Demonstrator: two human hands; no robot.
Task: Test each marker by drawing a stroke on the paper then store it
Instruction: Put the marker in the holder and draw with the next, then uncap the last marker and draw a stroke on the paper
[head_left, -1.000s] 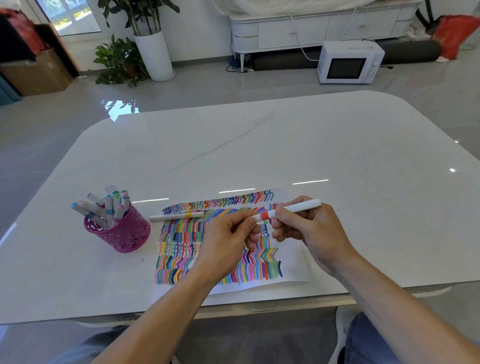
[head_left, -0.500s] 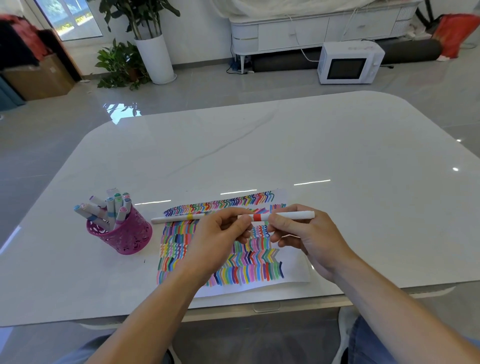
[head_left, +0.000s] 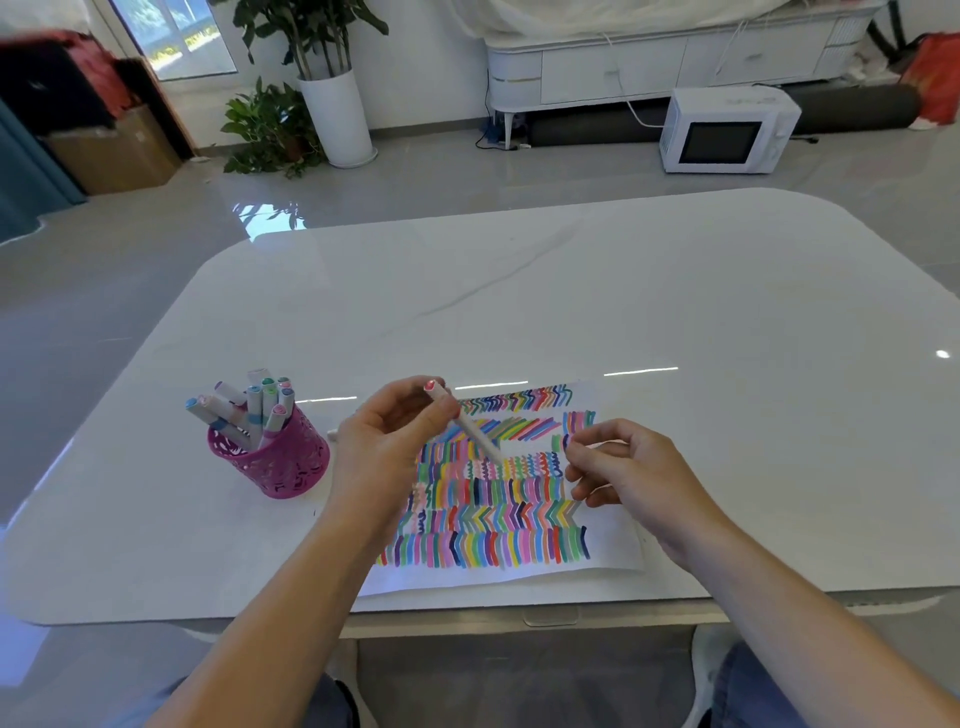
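1. Your left hand (head_left: 384, 441) pinches a white marker (head_left: 475, 434) near its red-tipped end, fingers curled round the barrel
2. The marker is blurred and slants from your fingertips down and to the right, its far end above the paper (head_left: 519, 571); whether it touches the sheet cannot be told
3. Your right hand (head_left: 634, 478) hovers just right of the marker with loosely curled fingers, and nothing shows in them
4. The paper lies flat at the near edge of the white table (head_left: 727, 312), filled with rows of coloured strokes
5. Left of your hand stands a pink mesh cup (head_left: 275, 467) holding several capped markers (head_left: 254, 410)
6. The tip of another marker (head_left: 332, 434) shows between cup and left hand
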